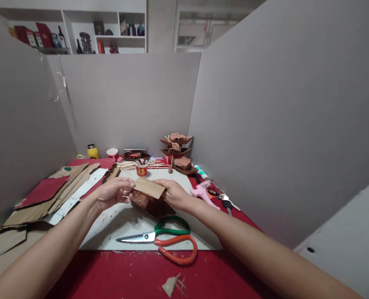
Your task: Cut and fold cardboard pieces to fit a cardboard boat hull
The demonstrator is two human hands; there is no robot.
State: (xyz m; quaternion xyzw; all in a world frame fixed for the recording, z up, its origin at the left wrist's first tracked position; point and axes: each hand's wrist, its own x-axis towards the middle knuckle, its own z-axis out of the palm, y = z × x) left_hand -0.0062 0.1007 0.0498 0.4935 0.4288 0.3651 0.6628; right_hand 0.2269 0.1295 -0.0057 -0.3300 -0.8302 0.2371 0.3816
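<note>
Between my two hands is a bent piece of brown cardboard (149,188), lying over a dark brown model boat (150,206) with a ribbed, woven-looking cover. My left hand (117,192) pinches the cardboard's left end, its lower fingers close to the boat. At the other end, my right hand (174,194) grips the cardboard with the thumb on top; its remaining fingers are partly hidden. Just below the boat, scissors (153,237) with one green and one orange handle lie on a white board (100,237), blades pointing left.
Cardboard sheets (52,193) are stacked at the left. Behind my hands stand a red paper cup (141,168), thin wooden sticks (159,164) and several model boats (176,151). A pink glue gun (204,194) and keys (226,199) lie at right. Grey partitions (125,95) enclose the table.
</note>
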